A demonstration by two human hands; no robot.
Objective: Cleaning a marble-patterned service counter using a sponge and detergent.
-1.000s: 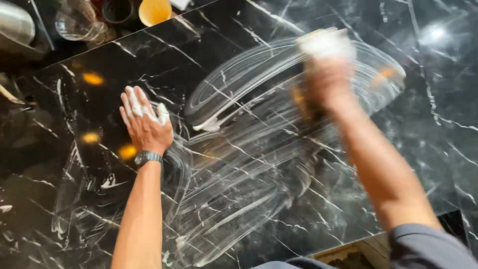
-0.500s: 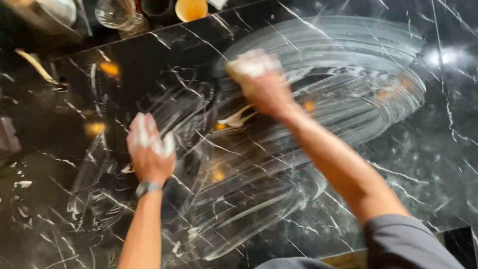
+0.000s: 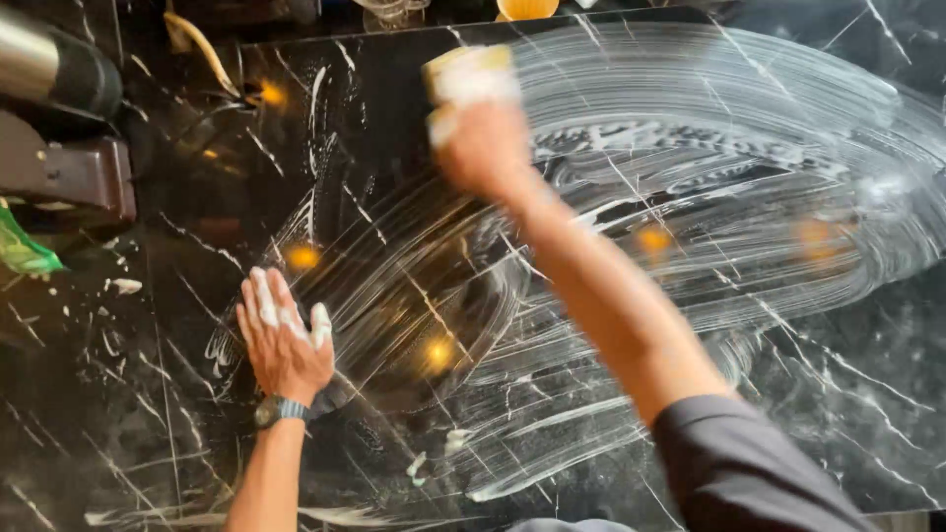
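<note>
Two hands on the black marble countertop (image 3: pixel 828 414). I see the right hand (image 3: pixel 483 148) gripping a soapy yellow sponge (image 3: pixel 471 77) near the far edge, mid-scrub; left hand (image 3: pixel 284 333) flat, fingers spread, bracing. My read: next pass needs the unsoaped left side.

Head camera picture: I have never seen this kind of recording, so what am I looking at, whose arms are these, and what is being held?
The camera sits on a person's head and looks down at their own two bare arms. The surface is a black marble-look countertop smeared with white soapy streaks. The right hand grips a yellowish sponge pressed to the far part of the top. The left hand, foam on its fingers, lies flat on the stone, with a wristwatch on that wrist. It holds nothing.
</note>
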